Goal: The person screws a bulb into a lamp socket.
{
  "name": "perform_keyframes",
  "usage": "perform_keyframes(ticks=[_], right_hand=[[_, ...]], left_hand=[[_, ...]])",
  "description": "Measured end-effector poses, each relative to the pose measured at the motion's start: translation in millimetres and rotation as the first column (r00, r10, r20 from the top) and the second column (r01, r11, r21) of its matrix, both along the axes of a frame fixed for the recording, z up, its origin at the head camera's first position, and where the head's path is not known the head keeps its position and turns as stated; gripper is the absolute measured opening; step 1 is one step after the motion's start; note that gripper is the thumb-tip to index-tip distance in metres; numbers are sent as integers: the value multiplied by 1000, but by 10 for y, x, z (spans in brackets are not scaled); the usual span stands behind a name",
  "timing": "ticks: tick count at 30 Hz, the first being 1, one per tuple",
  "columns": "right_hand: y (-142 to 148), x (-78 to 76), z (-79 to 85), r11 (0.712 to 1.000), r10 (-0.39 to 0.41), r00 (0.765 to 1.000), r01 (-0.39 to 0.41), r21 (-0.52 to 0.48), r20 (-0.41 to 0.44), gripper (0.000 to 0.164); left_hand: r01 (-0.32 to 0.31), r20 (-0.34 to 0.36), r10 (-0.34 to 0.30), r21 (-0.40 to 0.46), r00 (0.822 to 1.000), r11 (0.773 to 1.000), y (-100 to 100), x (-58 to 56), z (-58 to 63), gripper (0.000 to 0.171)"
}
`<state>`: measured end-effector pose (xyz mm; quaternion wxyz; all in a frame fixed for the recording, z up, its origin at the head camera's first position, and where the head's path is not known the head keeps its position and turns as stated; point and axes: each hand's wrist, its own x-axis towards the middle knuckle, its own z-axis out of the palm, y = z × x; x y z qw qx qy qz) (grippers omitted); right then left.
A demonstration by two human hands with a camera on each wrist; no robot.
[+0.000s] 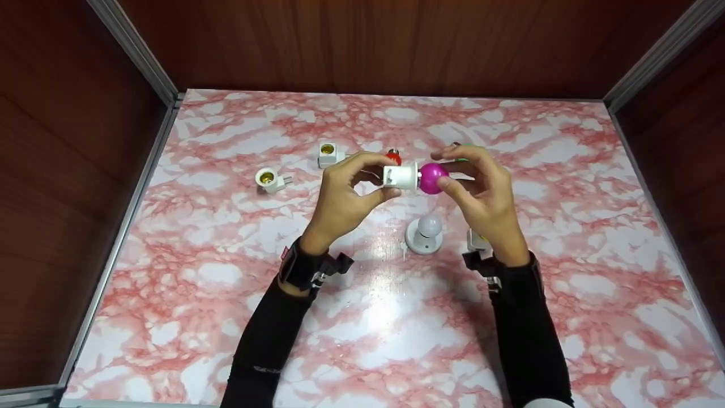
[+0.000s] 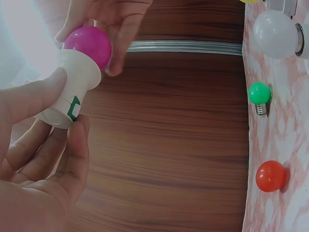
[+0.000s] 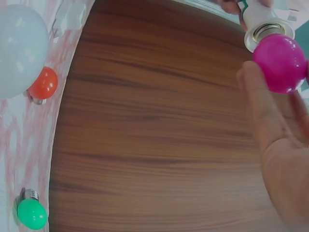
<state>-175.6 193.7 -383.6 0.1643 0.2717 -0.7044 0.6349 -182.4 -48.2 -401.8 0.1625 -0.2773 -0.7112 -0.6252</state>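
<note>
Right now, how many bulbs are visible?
4 clearly: pink bulb in the right hand, white bulb on the round base, red bulb and green bulb on the table. Something yellow, partly hidden, may be another.

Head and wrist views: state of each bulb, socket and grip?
Left grip: around green-labelled socket
Right grip: pinching magenta bulb
Green-labelled socket: mouth toward magenta bulb
Magenta bulb: at that mouth, seating unclear
White bulb: seated in round base
Red bulb: loose on table
Green bulb: loose on table
Round socket: empty
Boxy socket: empty
Half-hidden fixture: state unclear
</note>
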Motion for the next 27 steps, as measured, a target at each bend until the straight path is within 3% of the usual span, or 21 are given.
perform_keyframes(ticks=[5,13,27], right_hand=[[0,-5,5,1000,26,998,-26,1,-65,18],[69,-1,12,993,108,993,-106,53,-36,46],[60,-11,-1,995,81,994,-76,72,-68,47]], left_hand=[[-16,9,16,-6,1000,1000,3,10,12,44],[-24,42,23,10,999,1000,4,26,32,45],[-24,45,24,0,999,1000,4,23,26,48]])
